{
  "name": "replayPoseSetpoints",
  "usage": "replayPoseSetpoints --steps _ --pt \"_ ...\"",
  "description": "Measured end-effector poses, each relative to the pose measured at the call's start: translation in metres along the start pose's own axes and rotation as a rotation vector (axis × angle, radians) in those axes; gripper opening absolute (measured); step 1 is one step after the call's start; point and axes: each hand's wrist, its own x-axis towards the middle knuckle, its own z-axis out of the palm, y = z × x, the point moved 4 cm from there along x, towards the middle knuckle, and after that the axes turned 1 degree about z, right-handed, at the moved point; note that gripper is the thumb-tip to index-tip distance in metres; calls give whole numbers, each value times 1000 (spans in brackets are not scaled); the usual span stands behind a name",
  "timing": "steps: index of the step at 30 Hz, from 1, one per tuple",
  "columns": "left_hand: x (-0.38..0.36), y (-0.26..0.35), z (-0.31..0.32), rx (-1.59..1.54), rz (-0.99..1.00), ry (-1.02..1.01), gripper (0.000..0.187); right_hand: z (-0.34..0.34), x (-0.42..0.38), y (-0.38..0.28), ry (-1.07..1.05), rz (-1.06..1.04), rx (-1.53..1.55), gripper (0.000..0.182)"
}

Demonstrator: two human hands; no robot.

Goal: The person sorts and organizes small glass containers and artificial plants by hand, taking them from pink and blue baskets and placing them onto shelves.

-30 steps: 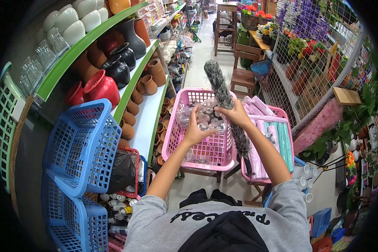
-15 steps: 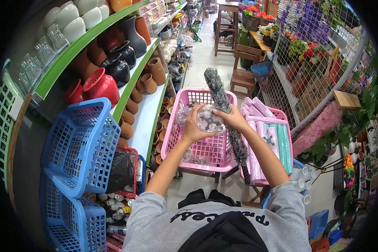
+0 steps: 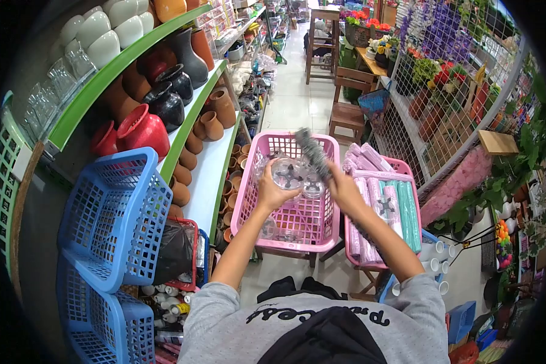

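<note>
My left hand (image 3: 273,195) is closed around a clear round container (image 3: 287,174) with a dark cross-shaped mark on it, held over the pink basket (image 3: 241,212). Gripped in my right hand (image 3: 346,191) is a grey fluffy duster (image 3: 313,153), slightly blurred, its top end pointing forward and to the left above the basket. The duster's lower part runs back along my right forearm and is partly hidden. Another clear container (image 3: 312,187) shows just right of the held one. More clear pieces (image 3: 269,228) lie inside the basket.
A second pink basket (image 3: 349,242) on the right holds pink and teal wrapped bundles (image 3: 407,212). Blue baskets (image 3: 115,212) are stacked at left beside shelves of pots and vases (image 3: 144,130). A wooden chair (image 3: 349,112) and white wire grid (image 3: 428,145) stand ahead and right.
My right hand has moved away from the container, tilting the duster and lowering its top end. The container has shifted left in my left hand, its marked face now showing more clearly.
</note>
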Motion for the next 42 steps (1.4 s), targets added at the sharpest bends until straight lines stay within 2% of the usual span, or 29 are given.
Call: replayPoseSetpoints --steps 1,2,3,5,7,9,11,12,13,15,17,18,19,21,23,24,25,27,28,29,31,32,35,36,37,39,40,41,42 --pt "1 -6 5 -4 -27 18 88 5 -13 -13 -26 -91 -25 55" --pt "6 -13 12 2 13 -100 90 15 -26 -27 -140 -232 -165 57" --pt "10 -8 12 13 53 -222 91 19 -29 -34 -224 -123 -253 57" --pt "0 5 2 -29 -33 33 76 11 -17 -15 -84 -95 -204 54" --pt "-4 15 1 -50 -57 24 74 2 0 5 -110 151 -178 53" --pt "1 10 1 -75 -71 11 72 4 -9 -6 -40 61 -134 53" --pt "5 13 7 404 528 70 80 18 -33 -44 -209 -225 -311 52" --pt "7 4 8 42 218 -107 93 26 -32 -28 -54 -317 -180 54" --pt "2 8 4 -37 39 -64 91 24 -27 -23 -55 -313 -177 54" --pt "-6 14 2 -4 50 -66 94 9 -4 -5 22 -89 -193 60" --pt "-4 13 3 41 44 -61 94 12 -7 -4 32 -87 -102 62" --pt "-2 10 6 73 34 -49 94 17 -22 -23 -43 -220 -163 60" --pt "5 12 8 140 312 12 91 22 -31 -36 -122 -355 -224 59" --pt "4 3 13 -75 55 -228 80 19 -30 -35 -87 -329 -205 56" --pt "-4 22 -5 -138 13 -62 78 -2 -9 -12 -39 -22 -140 55" --pt "-5 -5 3 -307 53 -37 75 -10 -2 -12 -110 121 -1 56" --pt "-3 -7 4 -305 61 -40 75 -6 -6 -16 -102 119 1 56" --pt "-4 -24 19 -919 -299 -13 69 -4 -21 -40 66 -316 94 56" --pt "-2 -26 23 -1012 -219 -84 55 -5 -21 -41 65 -317 90 56" --pt "-4 -29 28 -1011 -214 -85 55 -5 -19 -41 45 -298 70 56" --pt "-14 -21 32 -1184 -434 -7 54 -1 -17 -43 -3 -254 38 58" --pt "-15 -22 34 -1256 -544 -63 55 -2 -14 -41 22 -162 96 58" --pt "-11 -33 34 -1343 -557 -33 54 -1 -16 -39 4 -90 118 53" --pt "-9 -32 31 -1355 -568 -95 53 -3 -20 -48 65 -220 106 53" --pt "-8 -30 31 -1358 -567 -91 53 -8 -17 -49 62 -222 104 53" --pt "-11 -18 31 -1348 -500 -237 52 -11 -15 -40 -118 132 117 54" --pt "-10 -7 30 -1405 -462 -378 51 -10 -11 -35 -21 -2 163 54" --pt "-9 -10 29 -1405 -459 -378 51 -8 -10 -34 -20 -5 163 54" --pt "-10 -13 27 -1291 -436 -401 53 -9 -11 -44 -2 -156 137 55"
